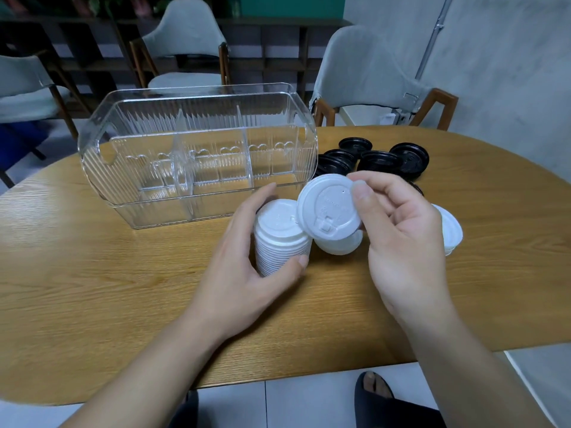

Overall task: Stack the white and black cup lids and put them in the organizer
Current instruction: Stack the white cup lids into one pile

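Holding the white lid stack on the bench in our left hand, we are pinching a tilted white lid in our right hand; we should be levelling it, centring, then pressing gently.

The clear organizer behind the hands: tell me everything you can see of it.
The organizer is a long transparent plastic bin with ribbed walls, rounded corners and heart-shaped cutouts along its front panel. Upright clear dividers split it into compartments, and no lids are visible inside. It sits upright on the wooden table, just beyond the left hand and the white lid stack. Neither hand touches it. Black lids lie by its right end.
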{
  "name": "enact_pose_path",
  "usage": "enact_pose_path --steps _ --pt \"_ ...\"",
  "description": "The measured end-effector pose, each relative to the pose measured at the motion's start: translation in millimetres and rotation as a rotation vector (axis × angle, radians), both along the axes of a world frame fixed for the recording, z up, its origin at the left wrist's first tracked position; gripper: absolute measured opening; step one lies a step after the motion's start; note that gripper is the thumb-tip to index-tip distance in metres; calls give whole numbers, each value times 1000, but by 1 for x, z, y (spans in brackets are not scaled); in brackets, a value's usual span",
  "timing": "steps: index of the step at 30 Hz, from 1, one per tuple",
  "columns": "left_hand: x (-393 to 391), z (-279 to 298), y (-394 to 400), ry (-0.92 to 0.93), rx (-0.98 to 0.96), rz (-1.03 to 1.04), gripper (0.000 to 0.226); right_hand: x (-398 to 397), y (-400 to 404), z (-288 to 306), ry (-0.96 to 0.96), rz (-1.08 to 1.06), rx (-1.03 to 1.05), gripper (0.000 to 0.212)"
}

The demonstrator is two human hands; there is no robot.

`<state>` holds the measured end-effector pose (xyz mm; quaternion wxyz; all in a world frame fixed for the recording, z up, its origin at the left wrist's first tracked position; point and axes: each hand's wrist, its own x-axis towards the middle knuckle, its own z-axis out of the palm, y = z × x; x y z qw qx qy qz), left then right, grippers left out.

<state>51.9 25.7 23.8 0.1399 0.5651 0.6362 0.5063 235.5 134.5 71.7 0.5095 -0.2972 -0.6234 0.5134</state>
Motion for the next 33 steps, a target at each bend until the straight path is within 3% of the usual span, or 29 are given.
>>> enact_pose_path --steps 7,11,16,19,22,28,31,33 --pt "6 2 -1 244 247 -33 91 -6 -10 2 -75 75 68 19" --pt "6 3 -1 202 293 -8 85 -10 -18 0 -124 119 115 23" --pt "5 1 -3 88 304 141 78 -13 -28 1 -326 90 320 65" --pt "1 0 -2 40 297 192 87 -18 -35 -3 -382 55 432 85" --pt "1 1 -2 62 307 217 88 -22 -36 -10 -417 11 512 85" --pt "2 2 -1 123 259 176 77 -19 -27 -9 -397 -24 408 75" --pt "-3 -1 2 87 171 150 90 -15 -15 -9 -362 8 262 76" --pt "-6 -6 4 33 76 131 102 -12 -8 -11 -361 25 239 61"
